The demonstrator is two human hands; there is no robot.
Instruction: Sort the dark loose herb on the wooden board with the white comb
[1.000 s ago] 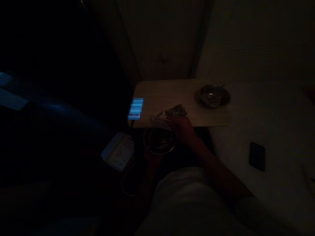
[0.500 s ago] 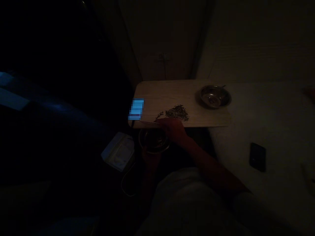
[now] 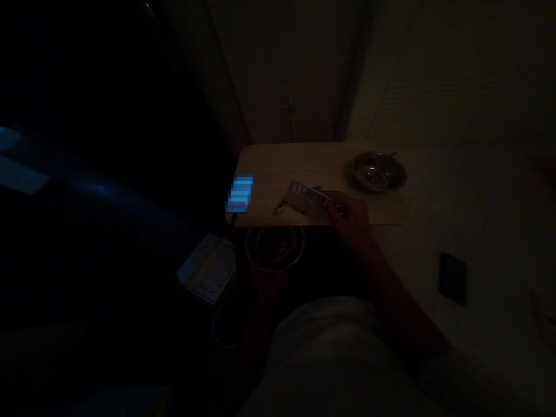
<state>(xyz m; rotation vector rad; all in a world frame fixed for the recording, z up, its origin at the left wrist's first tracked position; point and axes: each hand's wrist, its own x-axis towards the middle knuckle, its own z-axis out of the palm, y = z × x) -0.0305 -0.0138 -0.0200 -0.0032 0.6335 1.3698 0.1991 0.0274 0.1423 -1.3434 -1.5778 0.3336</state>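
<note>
My left hand (image 3: 267, 278) grips the near-left rim of a metal bowl (image 3: 299, 255), held just below the table's front edge, with small bits inside. My right hand (image 3: 350, 214) is closed round one end of a flat, pale, rectangular piece (image 3: 304, 202) with a row of slot-like marks; the dim light hides its exact kind. This piece is tilted over a pile of small dark bits (image 3: 318, 188) on the wooden table and hides most of it. A few loose dark bits (image 3: 278, 207) lie left of it.
A second metal bowl (image 3: 377, 174) with a utensil handle at its rim stands on the wooden table (image 3: 282, 156). A lit, blurred screen (image 3: 240, 193) is at the left end. A dark phone (image 3: 453, 278) lies on the pale surface at right. A white box (image 3: 209, 269) and cable sit lower left.
My right hand moved the flat piece left to the table edge above the bowl, then back right over the pile. The held bowl shifted slightly left.
</note>
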